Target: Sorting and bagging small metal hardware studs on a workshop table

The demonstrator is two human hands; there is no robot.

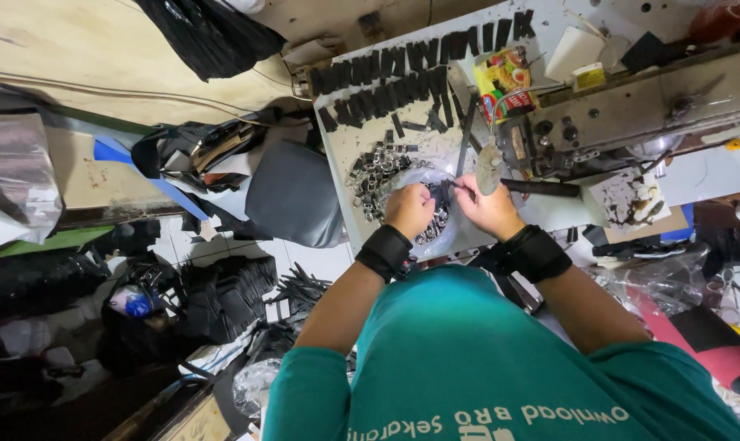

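Black clutter, far left: dark bags and scraps heaped on the floor (pixel 51 327), a blue-capped bottle (pixel 131 302) among them.
Strap stacks: bundles of black cut pieces (pixel 227 298) on the floor just left of the person's left arm.
Grey cushion: padded seat (pixel 295 194) against the table's left edge.
Table: white worktop (pixel 337 155), scuffed, edge runs diagonally.
Black strips: rows of short black strap pieces (pixel 403 73) laid side by side across the top of the table, a few loose ones below.
Metal buckles: pile of small silver rings or buckles (pixel 376 173) just left of the hands, spilling into a clear plastic bag (pixel 445 237).
Left hand: left hand (pixel 409 210) curled, knuckles up, fingers closed over the bag's contents; exactly what it pinches cannot be told. Black wrist wrap on.
Strap in work: thin black strap piece (pixel 445 191) between the two hands, over the bag, at table centre.
Right hand: right hand (pixel 489 208) pinching the strap's right end between thumb and fingertips. Black wrist wrap too.
Snack packet: yellow-red packet (pixel 507 82) above the hands.
Sewing machine: grey metal machine (pixel 631 102) on the right, dark lever near the right hand.
Right edge: plastic sheeting and red-black material (pixel 697 327).
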